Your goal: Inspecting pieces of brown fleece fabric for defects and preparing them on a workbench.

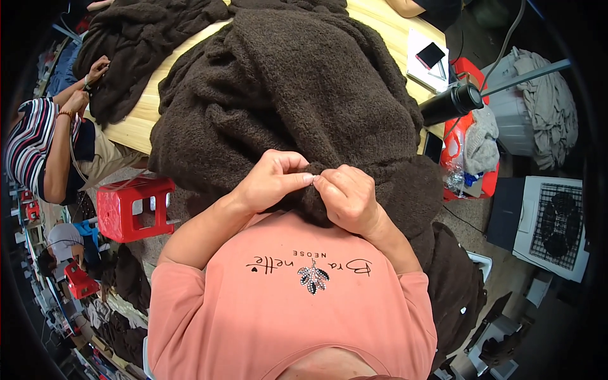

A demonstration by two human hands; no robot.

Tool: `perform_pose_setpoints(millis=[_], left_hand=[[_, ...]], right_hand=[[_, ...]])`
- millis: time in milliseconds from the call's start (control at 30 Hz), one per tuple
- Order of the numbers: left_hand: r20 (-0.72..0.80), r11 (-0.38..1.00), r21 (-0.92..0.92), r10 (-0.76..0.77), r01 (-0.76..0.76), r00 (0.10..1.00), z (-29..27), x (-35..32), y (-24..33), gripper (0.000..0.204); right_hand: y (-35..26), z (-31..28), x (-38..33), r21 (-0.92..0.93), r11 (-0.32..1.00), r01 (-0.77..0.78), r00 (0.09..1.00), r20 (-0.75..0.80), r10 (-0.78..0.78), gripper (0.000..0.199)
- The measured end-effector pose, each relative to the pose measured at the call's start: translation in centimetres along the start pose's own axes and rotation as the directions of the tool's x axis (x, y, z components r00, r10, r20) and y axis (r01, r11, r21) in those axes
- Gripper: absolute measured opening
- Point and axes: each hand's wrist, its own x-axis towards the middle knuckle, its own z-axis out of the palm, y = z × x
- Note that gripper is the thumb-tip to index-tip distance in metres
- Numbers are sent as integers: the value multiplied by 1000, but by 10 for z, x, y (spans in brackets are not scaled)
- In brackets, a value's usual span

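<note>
A large dark brown knitted garment (316,82) lies bunched over the table and hangs down across my lap. At its near edge my left hand (275,180) pinches the knit between thumb and fingers. My right hand (347,196) is closed on the same fabric just beside it, and the fingertips of both hands almost meet. Whether a needle or other small tool sits between the fingertips cannot be made out.
The pale wooden table (136,130) carries a white box (423,57) with a phone (430,55) and a black bottle (453,104) at right. Red stools (136,209) stand left. At far left a co-worker (47,145) handles another brown garment (136,47). A fan (557,221) stands right.
</note>
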Motion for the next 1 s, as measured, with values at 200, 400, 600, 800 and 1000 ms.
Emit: perform_pose_setpoints(millis=[200,400,600,800,1000], left_hand=[[-111,881,418,291,-221,950,1,-9,-4,10],[-158,845,483,343,-231,926,1,-13,-12,12],[-152,790,517,464,-330,873,-3,-14,-18,12],[-68,566,694,666,-445,742,-2,-10,-16,12],[91,253,830,819,-498,567,-4,-9,-25,14]], right_hand=[[2,12,-1,86,991,-104,995,5,104,12],[11,16,-5,434,866,-250,965,190,183,11],[10,19,-6,417,826,-379,925,193,328,16],[7,26,-7,313,865,-393,916,216,338,12],[3,34,-12,133,944,-302,953,46,298,11]])
